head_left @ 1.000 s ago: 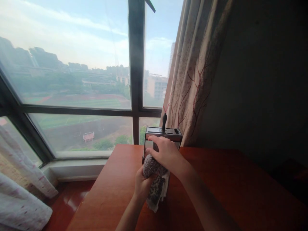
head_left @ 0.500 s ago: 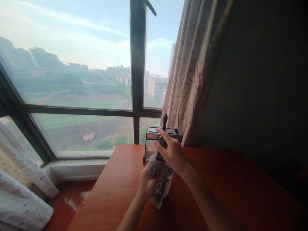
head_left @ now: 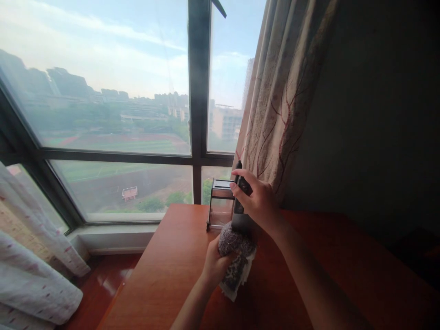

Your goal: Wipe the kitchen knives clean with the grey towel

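Daylight pours through the dark-framed window, a hazy sky and a sports field beyond it! To the right hangs a branch-patterned curtain beside a deeply shadowed wall; at left, pale drapes bunch near glossy red flooring.

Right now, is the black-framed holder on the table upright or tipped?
Upright: the holder stands on the table, top facing up.

Fuzzy grey cloth, upright black-handled knife
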Tool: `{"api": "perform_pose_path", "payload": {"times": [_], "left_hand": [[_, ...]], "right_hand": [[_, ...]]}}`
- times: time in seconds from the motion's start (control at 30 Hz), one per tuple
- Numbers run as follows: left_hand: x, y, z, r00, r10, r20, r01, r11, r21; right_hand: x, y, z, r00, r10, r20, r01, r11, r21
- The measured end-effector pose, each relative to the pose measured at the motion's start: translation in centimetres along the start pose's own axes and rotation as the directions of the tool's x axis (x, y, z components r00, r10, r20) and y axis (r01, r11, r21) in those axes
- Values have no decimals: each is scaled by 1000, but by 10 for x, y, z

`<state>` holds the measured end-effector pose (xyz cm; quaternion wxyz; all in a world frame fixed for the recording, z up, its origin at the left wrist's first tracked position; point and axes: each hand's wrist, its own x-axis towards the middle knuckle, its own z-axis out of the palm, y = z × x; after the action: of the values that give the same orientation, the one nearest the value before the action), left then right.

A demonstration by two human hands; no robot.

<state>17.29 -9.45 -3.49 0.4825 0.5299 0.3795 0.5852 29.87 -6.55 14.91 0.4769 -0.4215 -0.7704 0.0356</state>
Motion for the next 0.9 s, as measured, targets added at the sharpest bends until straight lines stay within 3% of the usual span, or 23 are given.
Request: {"api": "perform_pose_path", "payload": {"times": [0.13, 0.4, 0.7, 0.9], "left_hand": [[-1, 5, 1, 998, -16, -61, 14, 999, -35], [-1, 14, -3, 983, -15, -182, 7, 999, -49], [0, 18, -1, 972, -17, -233, 14, 1000, -12], [4, 0, -5, 987, 21, -162, -11, 998, 62]], "right_hand": [[-6, -8, 10, 993, -40, 108, 41, 999, -11], [-26, -13, 33, 989, -26, 149, 18, 998, 54], [-27, -10, 34, 986, -9, 166, -4, 997, 74], [-4, -6, 22, 996, -14, 91, 3, 993, 120]]}}
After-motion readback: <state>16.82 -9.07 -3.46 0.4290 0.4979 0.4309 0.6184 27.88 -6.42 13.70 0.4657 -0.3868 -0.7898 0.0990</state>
